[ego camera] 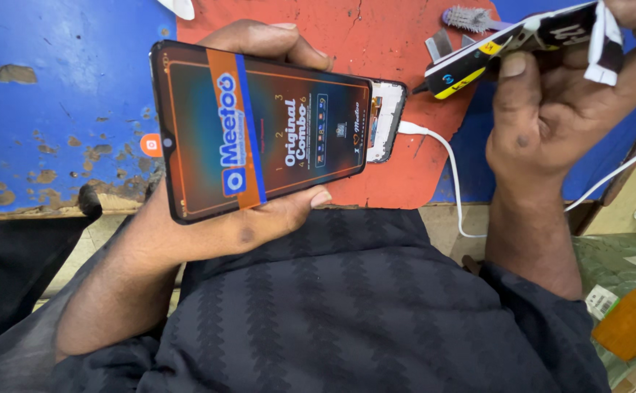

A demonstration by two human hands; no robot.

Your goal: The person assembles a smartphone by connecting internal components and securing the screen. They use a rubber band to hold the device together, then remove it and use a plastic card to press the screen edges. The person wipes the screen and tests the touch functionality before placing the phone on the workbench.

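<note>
Here the worktop (56,87) is painted blue, with the paint chipped and worn through in brown patches toward its near edge. A red mat (398,51) with cracks in its surface covers the middle of the worktop. A white cable (445,156) runs across the mat and drops over the near edge. A small brush (471,16) with grey bristles lies at the far side of the mat. Below the worktop edge, the person's dark patterned garment fills the lower view. An orange object (634,320) and clear wrapping sit at the lower right.

The left hand (260,211) holds a phone display panel (260,127) above the worktop, over the border of blue surface and red mat. Its fingers are spread around the panel edges: the thumb lies along the near long edge, the other fingers curl over the far long edge. The panel's long axis runs left to right across the view, tilted slightly. Its glass face points up toward the camera, with an orange and blue protective sticker across it. The camera-notch end points left; the end with an exposed white frame points right.

The right hand (551,102) is raised at the upper right. Its fingers pinch a black and yellow tool (471,65), thumb pressed on its side. The tool's long axis slants down toward the left, its tip near the panel's right end.
</note>
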